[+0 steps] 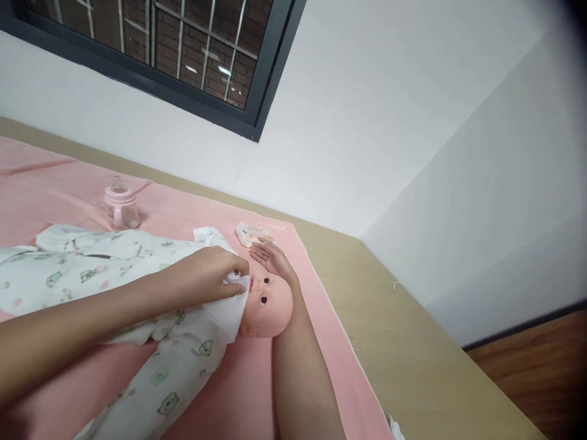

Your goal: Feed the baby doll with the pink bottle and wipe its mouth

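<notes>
My left hand hides the neck of the doll, whose lower end is cut off. Those fingers pinch white cloth beside its mouth; my right hand, fingers loosely spread and empty, lies past the head. Face up, the doll stretches lengthwise, head rightward.

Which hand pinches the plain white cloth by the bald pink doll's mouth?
The left hand; it grips the cloth, while the right hand is open beside the doll's head.
</notes>
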Motion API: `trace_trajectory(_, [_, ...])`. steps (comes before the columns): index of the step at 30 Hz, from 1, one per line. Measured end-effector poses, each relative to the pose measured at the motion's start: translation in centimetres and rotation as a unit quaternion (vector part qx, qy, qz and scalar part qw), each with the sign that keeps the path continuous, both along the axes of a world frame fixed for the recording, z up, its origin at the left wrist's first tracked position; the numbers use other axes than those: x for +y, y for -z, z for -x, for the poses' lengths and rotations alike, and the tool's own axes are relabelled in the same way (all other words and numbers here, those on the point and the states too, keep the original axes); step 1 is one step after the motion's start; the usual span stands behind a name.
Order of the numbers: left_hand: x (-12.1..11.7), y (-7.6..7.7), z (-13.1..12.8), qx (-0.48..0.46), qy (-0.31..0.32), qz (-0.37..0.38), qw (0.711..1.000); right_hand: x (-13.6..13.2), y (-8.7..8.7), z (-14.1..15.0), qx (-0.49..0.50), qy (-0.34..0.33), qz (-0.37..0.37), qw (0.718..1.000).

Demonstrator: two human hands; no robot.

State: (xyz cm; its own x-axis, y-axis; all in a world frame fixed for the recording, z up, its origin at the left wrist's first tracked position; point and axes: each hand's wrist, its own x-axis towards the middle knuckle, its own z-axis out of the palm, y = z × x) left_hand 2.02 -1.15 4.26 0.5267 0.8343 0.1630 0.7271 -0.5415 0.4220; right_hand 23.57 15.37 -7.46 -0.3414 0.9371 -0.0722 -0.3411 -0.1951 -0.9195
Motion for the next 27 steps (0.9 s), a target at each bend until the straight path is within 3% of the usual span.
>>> trace_trajectory(5, [0.4, 0.3, 0.3, 0.006, -0.005, -0.010, 1.000, -0.1, 0.0, 0.0, 0.000, -0.002, 0.000, 1.000])
trace_trajectory(14, [1.5, 1.2, 1.1, -0.063, 0.008, -0.025, 0.998, 0.1, 0.3, -0.1, -0.001, -0.014, -0.012, 1.000])
trace_trajectory(27, [1.8, 1.2, 0.5, -0.087, 0.011, -0.074, 0.993, -0.2, -0.1, 0.2, -0.003, -0.003, -0.004, 1.000])
